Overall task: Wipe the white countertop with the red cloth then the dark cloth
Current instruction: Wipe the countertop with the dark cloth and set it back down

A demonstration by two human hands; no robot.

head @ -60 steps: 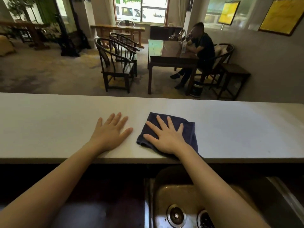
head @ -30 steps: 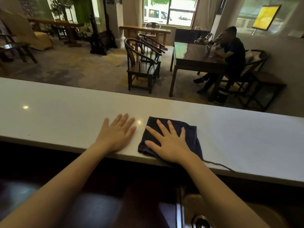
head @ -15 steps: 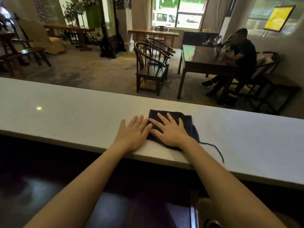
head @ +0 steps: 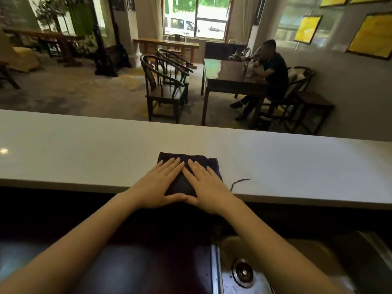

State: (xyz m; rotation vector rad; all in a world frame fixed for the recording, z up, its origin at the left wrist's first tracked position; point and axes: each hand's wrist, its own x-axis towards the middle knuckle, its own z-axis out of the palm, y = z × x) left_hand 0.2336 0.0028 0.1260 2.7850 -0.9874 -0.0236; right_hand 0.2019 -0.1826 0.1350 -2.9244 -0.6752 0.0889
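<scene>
A folded dark cloth (head: 192,157) lies on the white countertop (head: 84,149), close to its near edge. My left hand (head: 159,185) lies flat on the cloth's left half, fingers together. My right hand (head: 209,187) lies flat on its right half. Both palms press down, and the thumbs touch at the cloth's near edge. A loose dark thread (head: 239,181) trails from the cloth to the right. No red cloth is in view.
A steel sink (head: 275,264) with a drain sits below the counter at the lower right. Beyond the counter is a room with dark wooden chairs (head: 165,90), a table (head: 231,77) and a seated person (head: 269,75).
My left hand has moved right, from the bare counter onto the dark cloth beside my right hand. The view has swung back to the right, so the sink shows again.
</scene>
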